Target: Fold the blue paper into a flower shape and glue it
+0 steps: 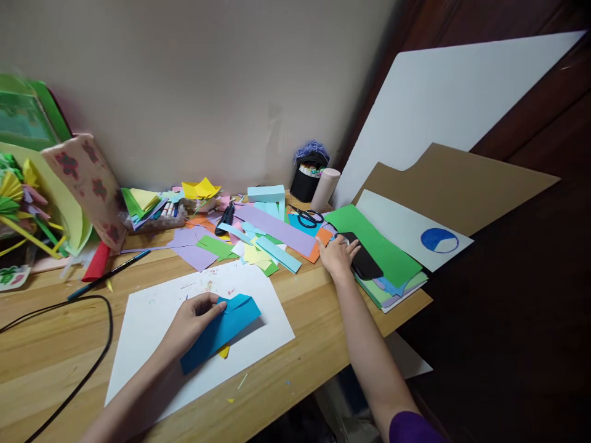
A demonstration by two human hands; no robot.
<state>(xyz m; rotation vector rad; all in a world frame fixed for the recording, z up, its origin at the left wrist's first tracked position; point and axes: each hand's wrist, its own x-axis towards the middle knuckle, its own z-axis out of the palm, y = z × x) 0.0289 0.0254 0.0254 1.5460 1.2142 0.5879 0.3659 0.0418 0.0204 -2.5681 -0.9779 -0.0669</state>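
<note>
My left hand rests on a folded blue paper, fingers pressed down on its upper left part. The blue paper lies on a white sheet on the wooden table. My right hand reaches out to the right, fingers spread, touching a black phone-like object that lies on a green sheet topping a stack of coloured papers. I cannot tell whether the hand grips the black object or only touches it.
Coloured paper scraps litter the table's back, with black scissors, a black marker cup, a beige cylinder. A blue pen and black cable lie left. Cardboard and white board lean right.
</note>
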